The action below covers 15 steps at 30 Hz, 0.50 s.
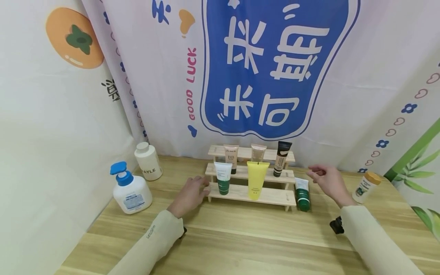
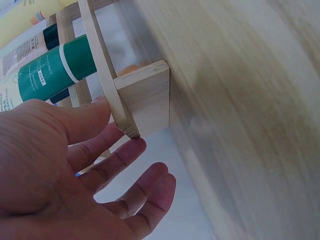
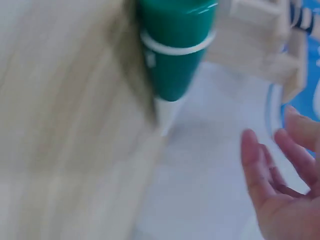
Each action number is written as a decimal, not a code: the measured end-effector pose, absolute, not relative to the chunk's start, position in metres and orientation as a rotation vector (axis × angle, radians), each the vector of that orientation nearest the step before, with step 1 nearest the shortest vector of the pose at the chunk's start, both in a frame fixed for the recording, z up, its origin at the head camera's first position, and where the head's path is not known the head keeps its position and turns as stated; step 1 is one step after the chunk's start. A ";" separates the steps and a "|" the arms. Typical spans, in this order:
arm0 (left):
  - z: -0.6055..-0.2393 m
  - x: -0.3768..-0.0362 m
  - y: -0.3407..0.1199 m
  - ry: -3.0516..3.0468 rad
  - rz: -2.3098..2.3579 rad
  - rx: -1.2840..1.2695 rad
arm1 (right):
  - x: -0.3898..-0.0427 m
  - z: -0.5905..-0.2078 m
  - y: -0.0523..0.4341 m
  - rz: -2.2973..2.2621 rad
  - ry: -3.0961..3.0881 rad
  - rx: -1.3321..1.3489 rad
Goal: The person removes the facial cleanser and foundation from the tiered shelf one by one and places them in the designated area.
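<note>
A three-step wooden rack (image 1: 271, 197) stands at the back of the table. It holds a green-and-white tube (image 1: 222, 177), a yellow tube (image 1: 257, 179), a BB tube (image 1: 231, 156), a beige tube (image 1: 258, 152) and a black-capped tube (image 1: 282, 158). My left hand (image 1: 201, 186) lies on the table, and its straight fingers (image 2: 125, 155) touch the rack's left end (image 2: 147, 97). My right hand (image 1: 317, 173) hovers open to the right of the rack and holds nothing. Just left of it, a dark green tube (image 1: 303, 194) stands on its cap against the rack; it shows blurred (image 3: 175, 45) in the right wrist view.
On the left of the wooden table (image 1: 240, 236) stand a white pump bottle with a blue top (image 1: 130, 191) and a white bottle (image 1: 148, 161). A small orange-capped bottle (image 1: 366, 186) stands at the far right. Printed cloth hangs close behind the rack.
</note>
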State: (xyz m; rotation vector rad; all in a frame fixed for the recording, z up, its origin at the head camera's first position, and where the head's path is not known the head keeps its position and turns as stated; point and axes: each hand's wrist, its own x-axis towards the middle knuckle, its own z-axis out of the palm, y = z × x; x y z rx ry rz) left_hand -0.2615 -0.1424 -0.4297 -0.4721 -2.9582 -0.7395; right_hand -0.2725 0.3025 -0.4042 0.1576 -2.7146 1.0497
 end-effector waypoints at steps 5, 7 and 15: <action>-0.429 -0.260 -0.143 -2.942 -0.731 -0.474 | -0.254 -0.383 0.276 0.965 -2.458 0.214; -0.429 -0.260 -0.144 -2.940 -0.728 -0.478 | -0.247 -0.377 0.264 0.982 -2.341 0.294; -0.432 -0.260 -0.144 -2.938 -0.775 -0.487 | -0.235 -0.372 0.210 1.009 -2.215 0.784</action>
